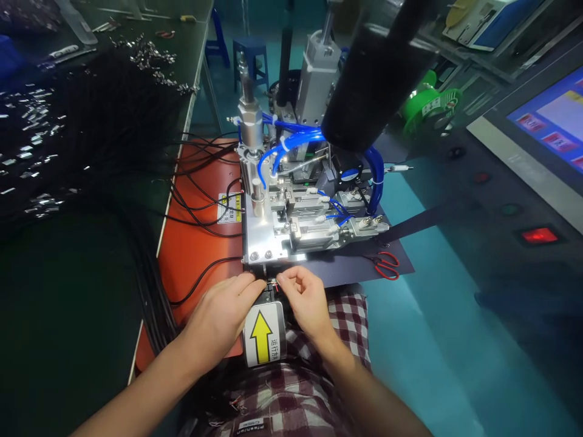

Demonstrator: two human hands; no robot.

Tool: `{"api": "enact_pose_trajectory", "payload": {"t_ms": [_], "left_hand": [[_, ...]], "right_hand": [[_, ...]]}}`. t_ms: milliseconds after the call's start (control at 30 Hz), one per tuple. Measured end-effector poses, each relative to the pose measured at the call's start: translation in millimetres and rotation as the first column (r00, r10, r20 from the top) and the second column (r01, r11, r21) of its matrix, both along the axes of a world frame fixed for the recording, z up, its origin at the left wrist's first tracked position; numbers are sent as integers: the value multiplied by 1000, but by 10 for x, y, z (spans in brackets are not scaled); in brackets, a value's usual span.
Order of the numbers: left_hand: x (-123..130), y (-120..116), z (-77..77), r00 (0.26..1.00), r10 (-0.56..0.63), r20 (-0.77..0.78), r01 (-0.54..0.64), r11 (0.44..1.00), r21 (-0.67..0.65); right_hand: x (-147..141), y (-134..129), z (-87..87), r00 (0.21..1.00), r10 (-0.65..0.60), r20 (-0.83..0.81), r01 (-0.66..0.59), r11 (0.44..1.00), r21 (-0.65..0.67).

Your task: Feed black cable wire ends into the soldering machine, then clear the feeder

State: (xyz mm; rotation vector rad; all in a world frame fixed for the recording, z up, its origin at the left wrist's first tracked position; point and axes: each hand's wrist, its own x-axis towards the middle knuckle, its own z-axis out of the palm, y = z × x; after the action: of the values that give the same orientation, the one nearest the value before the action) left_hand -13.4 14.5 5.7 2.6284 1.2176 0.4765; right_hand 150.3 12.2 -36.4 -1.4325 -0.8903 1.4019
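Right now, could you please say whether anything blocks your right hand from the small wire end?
Nothing visible does: the right hand is at the small wire end, and the red-handled scissors lie off to the right.

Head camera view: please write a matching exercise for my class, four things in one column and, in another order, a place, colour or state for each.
Column one
1. Scissors
2. Arrow
3. Square button
4. Bundled tubes

Column two
A. Lit red
B. Blue, held by pale ties
C. Lying on a dark flat surface
D. Yellow, pointing away from the person

Right pairs: 1-C, 2-D, 3-A, 4-B
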Motion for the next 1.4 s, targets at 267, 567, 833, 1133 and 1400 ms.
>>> {"api": "enact_pose_trajectory", "payload": {"t_ms": [267,567,833,1133,1400], "left_hand": [[15,-10,13,997,34,-63,-34,999,1],[13,3,-2,994,55,-99,-56,998,-10],[-2,-3,-7,994,55,-92,-56,998,-4],[-18,22,-12,999,41,31,-37,994,-106],[-21,37,-2,999,48,12,-47,993,-108]], "right_hand": [[70,-59,-68,993,94,-65,-99,992,-80],[41,-148,258,759,103,643,-234,964,123],[110,-19,140,956,206,211,-209,978,-5],[151,12,-67,982,190,-21,-190,982,3],[42,15,-71,988,151,-35,-151,988,12]]}}
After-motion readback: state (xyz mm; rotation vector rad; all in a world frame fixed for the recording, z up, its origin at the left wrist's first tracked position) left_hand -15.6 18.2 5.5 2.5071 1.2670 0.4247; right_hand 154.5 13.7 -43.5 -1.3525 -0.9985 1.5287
